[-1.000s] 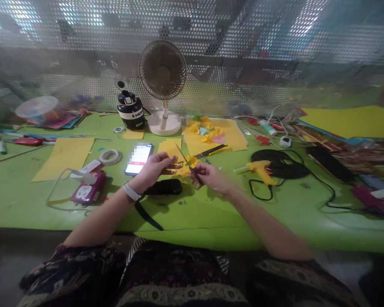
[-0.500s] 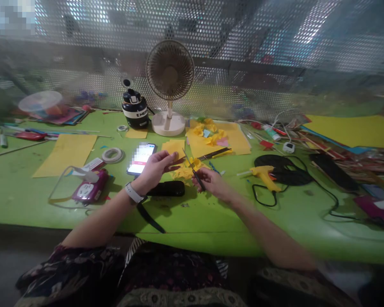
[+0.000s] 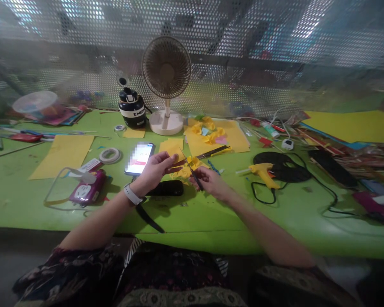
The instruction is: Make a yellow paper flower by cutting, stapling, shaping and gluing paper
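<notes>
Right hand (image 3: 211,182) grips scissors (image 3: 196,180); left hand (image 3: 155,170), we cannot tell. We judge the paper (image 3: 195,162) light, fragile: pinch edges.

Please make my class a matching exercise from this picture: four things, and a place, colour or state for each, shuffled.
Things
1. fan
2. scissors
3. glue gun
4. phone

Descriptions
A. mostly yellow
B. screen lit up
C. held in the right hand
D. standing just beside the bottle

Pairs: 1-D, 2-C, 3-A, 4-B
</notes>
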### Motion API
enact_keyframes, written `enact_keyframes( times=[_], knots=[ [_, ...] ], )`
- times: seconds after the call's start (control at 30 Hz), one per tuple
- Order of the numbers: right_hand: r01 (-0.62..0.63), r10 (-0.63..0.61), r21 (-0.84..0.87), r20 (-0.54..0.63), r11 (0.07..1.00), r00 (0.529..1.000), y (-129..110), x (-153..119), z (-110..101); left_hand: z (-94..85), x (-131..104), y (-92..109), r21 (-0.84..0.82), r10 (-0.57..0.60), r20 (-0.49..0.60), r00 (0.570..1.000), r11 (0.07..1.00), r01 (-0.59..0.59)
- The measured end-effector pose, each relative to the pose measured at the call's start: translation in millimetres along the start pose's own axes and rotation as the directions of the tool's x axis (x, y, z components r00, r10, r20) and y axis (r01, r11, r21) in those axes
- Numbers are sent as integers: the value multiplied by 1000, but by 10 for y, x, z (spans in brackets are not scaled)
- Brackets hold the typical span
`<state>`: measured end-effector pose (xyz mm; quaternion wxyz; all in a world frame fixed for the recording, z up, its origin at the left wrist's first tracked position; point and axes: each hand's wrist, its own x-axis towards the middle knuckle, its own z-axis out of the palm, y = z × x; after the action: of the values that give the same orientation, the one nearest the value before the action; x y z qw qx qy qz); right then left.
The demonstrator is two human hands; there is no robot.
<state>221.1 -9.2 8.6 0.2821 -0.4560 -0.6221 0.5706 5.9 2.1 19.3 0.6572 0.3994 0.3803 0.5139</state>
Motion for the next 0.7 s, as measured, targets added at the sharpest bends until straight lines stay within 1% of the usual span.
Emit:
enact_keyframes(
  times=[0.37,0.57,0.7],
  knots=[
    [11,-11,20,-15,1000,1000,-36,-30,45,23,-3,-29,-23,-8,-12,1000,1000,7],
    [0,0,2,-18,1000,1000,-37,-35,50,29,-7,-39,-14,-5,-8,1000,1000,4],
    [-1,1,-19,-17,1000,1000,-44,-41,49,28,-6,-48,-41,-9,-2,1000,999,9]
  ],
)
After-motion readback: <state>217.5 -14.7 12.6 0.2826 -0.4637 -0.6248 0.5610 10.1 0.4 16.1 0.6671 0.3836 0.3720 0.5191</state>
